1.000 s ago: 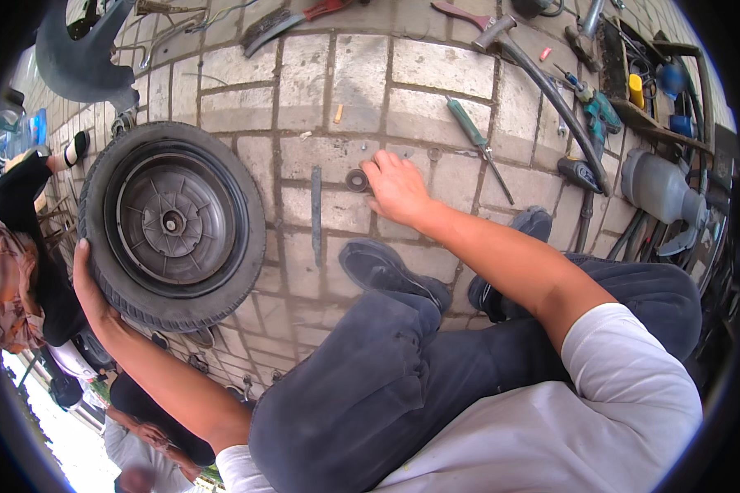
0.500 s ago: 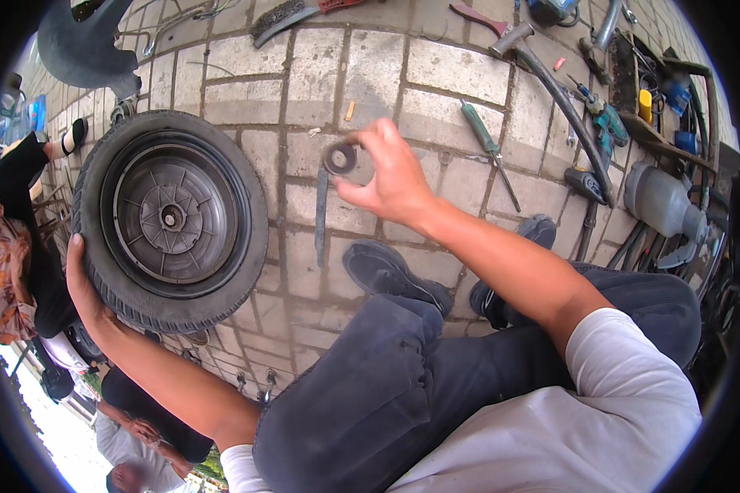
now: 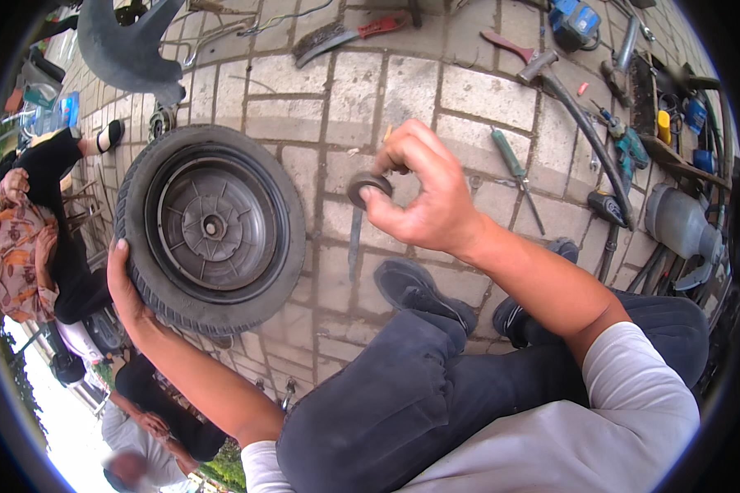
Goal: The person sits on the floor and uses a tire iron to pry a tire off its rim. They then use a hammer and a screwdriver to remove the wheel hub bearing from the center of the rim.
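A scooter-type wheel (image 3: pixel 214 226) with a black tyre and a ribbed metal hub stands at the left, tilted so its hub side faces me. My left hand (image 3: pixel 127 287) grips the tyre's lower left edge, with most of its fingers hidden behind the tread. To the right of the wheel, my right hand (image 3: pixel 423 189) pinches a small dark ring (image 3: pixel 368 189) between thumb and fingers, the thumb over its face. The ring is held above the paving, apart from the wheel. Whether it is a bearing or a seal I cannot tell. Below it lies a flat grey strip (image 3: pixel 354 246).
A green-handled screwdriver (image 3: pixel 514 160), a hammer (image 3: pixel 580 119), a green drill (image 3: pixel 629 148) and a grey jug (image 3: pixel 678 220) lie to the right by a wooden toolbox (image 3: pixel 682 160). Beyond is a red-handled wire brush (image 3: pixel 349 37). Two people (image 3: pixel 25 238) sit at the left.
My right hand has turned the ring and closed over it; its round face showed before, and my thumb now covers part of it. The whole view has shifted. My left hand stays on the tyre.
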`<move>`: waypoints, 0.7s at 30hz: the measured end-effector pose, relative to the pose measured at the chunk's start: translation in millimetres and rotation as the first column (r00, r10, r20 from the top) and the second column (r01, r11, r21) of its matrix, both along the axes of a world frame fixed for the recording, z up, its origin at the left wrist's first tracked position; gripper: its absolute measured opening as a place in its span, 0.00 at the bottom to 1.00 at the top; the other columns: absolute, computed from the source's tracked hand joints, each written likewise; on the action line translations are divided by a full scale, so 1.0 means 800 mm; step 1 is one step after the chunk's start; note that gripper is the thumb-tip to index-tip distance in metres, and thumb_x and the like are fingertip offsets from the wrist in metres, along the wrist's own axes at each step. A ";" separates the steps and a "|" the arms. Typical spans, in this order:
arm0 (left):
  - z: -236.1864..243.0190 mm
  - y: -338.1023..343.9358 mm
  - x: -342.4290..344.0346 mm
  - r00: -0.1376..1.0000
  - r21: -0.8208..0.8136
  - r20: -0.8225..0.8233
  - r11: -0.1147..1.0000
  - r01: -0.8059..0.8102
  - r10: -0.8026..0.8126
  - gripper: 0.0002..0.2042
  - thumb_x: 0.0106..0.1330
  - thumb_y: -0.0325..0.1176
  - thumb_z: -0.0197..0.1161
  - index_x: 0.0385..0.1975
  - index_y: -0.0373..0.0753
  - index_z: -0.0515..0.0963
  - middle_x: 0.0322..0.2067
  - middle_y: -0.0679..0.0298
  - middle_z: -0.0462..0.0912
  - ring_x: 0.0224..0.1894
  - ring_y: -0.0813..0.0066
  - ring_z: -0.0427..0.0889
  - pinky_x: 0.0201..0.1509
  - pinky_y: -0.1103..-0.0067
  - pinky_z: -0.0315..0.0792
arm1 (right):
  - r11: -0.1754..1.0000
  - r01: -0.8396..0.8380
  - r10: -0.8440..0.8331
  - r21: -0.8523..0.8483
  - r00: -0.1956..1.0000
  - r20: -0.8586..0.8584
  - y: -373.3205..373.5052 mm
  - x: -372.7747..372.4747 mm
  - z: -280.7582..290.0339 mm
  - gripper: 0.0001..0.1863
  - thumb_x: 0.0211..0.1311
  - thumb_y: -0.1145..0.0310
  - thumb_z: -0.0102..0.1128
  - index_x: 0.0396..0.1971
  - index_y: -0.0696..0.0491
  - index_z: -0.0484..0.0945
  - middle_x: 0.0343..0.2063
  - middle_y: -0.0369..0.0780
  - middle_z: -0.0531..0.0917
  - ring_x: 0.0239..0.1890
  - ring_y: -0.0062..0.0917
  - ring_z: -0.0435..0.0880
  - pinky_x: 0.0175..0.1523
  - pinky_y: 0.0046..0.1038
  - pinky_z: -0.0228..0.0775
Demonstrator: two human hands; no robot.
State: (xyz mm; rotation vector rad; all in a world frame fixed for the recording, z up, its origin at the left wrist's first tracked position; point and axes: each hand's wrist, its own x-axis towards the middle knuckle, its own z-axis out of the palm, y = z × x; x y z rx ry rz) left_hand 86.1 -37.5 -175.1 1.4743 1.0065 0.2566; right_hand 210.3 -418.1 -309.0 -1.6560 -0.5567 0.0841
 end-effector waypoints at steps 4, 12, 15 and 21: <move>-0.004 0.010 -0.005 1.000 -0.037 0.013 0.999 0.003 -0.002 0.22 0.64 0.37 0.58 0.55 0.32 0.71 0.48 0.54 0.79 0.47 0.63 0.80 0.56 0.73 0.72 | 0.958 -0.160 0.142 -0.238 0.985 -0.094 0.009 -0.015 -0.050 0.22 0.45 0.61 0.69 0.37 0.60 0.76 0.31 0.44 0.75 0.34 0.34 0.76 0.39 0.33 0.71; -0.008 0.002 -0.042 0.998 -0.014 0.059 0.999 -0.033 0.034 0.24 0.64 0.38 0.56 0.57 0.32 0.69 0.51 0.54 0.78 0.51 0.62 0.79 0.58 0.70 0.71 | 0.719 -0.383 0.133 -0.580 0.895 -0.426 -0.037 -0.009 -0.119 0.22 0.48 0.57 0.68 0.34 0.62 0.78 0.34 0.47 0.77 0.37 0.41 0.77 0.42 0.38 0.70; -0.036 0.034 -0.105 0.991 0.033 0.092 0.994 -0.103 0.099 0.25 0.65 0.42 0.56 0.58 0.33 0.68 0.53 0.55 0.77 0.53 0.62 0.77 0.61 0.70 0.68 | 0.667 -0.416 0.133 -0.618 0.883 -0.451 -0.045 -0.005 -0.128 0.17 0.52 0.59 0.62 0.30 0.59 0.79 0.37 0.47 0.78 0.43 0.43 0.78 0.49 0.41 0.71; -0.100 0.045 -0.259 0.917 -0.012 -0.077 0.919 -0.394 0.392 0.29 0.66 0.51 0.55 0.59 0.34 0.68 0.56 0.58 0.75 0.56 0.62 0.74 0.64 0.69 0.64 | 0.690 -0.411 0.224 -0.596 0.904 -0.365 -0.051 -0.010 -0.147 0.11 0.54 0.68 0.54 0.32 0.59 0.79 0.38 0.48 0.79 0.45 0.45 0.78 0.51 0.42 0.71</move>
